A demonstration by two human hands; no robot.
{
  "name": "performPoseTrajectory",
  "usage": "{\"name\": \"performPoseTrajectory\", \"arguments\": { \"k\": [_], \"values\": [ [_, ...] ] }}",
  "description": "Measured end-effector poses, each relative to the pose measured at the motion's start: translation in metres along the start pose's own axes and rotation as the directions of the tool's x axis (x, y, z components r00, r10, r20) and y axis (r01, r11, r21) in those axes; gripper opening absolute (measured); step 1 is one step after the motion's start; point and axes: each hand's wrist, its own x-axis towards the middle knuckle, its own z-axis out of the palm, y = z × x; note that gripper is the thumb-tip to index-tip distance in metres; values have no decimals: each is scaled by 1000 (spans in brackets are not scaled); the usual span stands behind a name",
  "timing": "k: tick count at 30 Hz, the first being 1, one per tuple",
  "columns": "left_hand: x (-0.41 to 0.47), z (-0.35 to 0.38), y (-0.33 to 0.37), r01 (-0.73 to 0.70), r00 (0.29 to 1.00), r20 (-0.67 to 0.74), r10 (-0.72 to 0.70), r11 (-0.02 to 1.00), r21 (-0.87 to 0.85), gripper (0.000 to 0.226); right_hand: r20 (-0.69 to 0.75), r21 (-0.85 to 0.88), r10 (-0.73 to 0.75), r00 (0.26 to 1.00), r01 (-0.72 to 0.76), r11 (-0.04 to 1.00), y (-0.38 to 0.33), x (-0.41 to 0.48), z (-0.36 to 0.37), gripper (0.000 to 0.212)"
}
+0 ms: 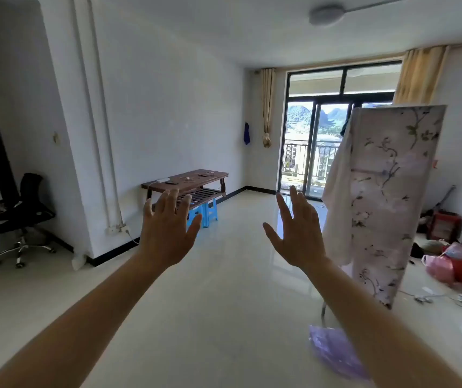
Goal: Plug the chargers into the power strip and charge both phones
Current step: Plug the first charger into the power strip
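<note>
While both arms are stretched forward at chest height, the left hand [168,233] and the right hand [298,233] are held up with fingers spread wide, backs toward the camera, and nothing is gripped in either.

The task's things are seen far across the room, on the top of a dark brown wooden bench table [218,175] set against the white wall. A white power strip [162,180] is laid near the table's left end, close to the wall. Just beside it a dark flat object, probably a phone [171,182], is seen, and another dark flat shape [204,174] is laid toward the right end; small pale items between them may be chargers, but they are too small to be told apart. A slatted lower shelf is built under the top, and two blue plastic stools [210,212] are tucked beneath it, partly hidden by the left hand.

The floor [224,275] is covered in glossy pale tiles in which the window light is reflected. A black office chair [19,211] is placed at the left, a wall socket [117,228] with a cord is seen low on the wall, and a floral fabric wardrobe [386,191] is stood at the right, before the balcony doors [316,147]. Pink and red bags [453,264] are piled on the floor by the right wall; their contents cannot be made out.
</note>
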Motion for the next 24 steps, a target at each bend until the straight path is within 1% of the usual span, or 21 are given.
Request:
{"name": "performPoseTrajectory", "arguments": {
  "k": [1, 3, 6, 9, 12, 14, 16, 19, 24],
  "values": [
    [17, 16, -6, -6, 1000, 24, 6, 1000, -1, 58, 36, -13, -12, 999, 12, 1000, 2, 16, 17, 76],
    [57, 48, -13, 0, 1000, 29, 0, 1000, -13, 58, 26, -24, 8, 1000, -7, 1000, 14, 48, 47, 76],
    [115, 102, -5, 14, 997, 79, -9, 998, -63, 58, 25, -40, 11, 1000, -10, 999, 43, 91, 91, 74],
    [166, 165, 9, -34, 998, 51, 39, 996, -83, 57, -9, -64, 4, 1000, -4, 998, 86, 127, 140, 72],
    [216, 237, 22, -47, 997, 64, 54, 993, -113, 58, -10, -56, 5, 1000, -5, 998, 132, 167, 204, 71],
    [249, 290, 30, -46, 993, 108, 55, 995, -87, 60, 12, -59, 13, 1000, -12, 998, 161, 195, 252, 71],
    [287, 336, 35, -25, 983, 180, 35, 998, -58, 62, 65, -50, 42, 997, -39, 998, 186, 228, 297, 71],
    [350, 388, 29, -7, 966, 257, 3, 1000, 14, 65, 136, -55, 43, 990, -36, 998, 215, 295, 352, 72],
    [437, 449, -12, 34, 977, 211, -45, 998, 53, 62, 125, -3, 16, 992, -16, 1000, 225, 411, 438, 71]
  ]
}}
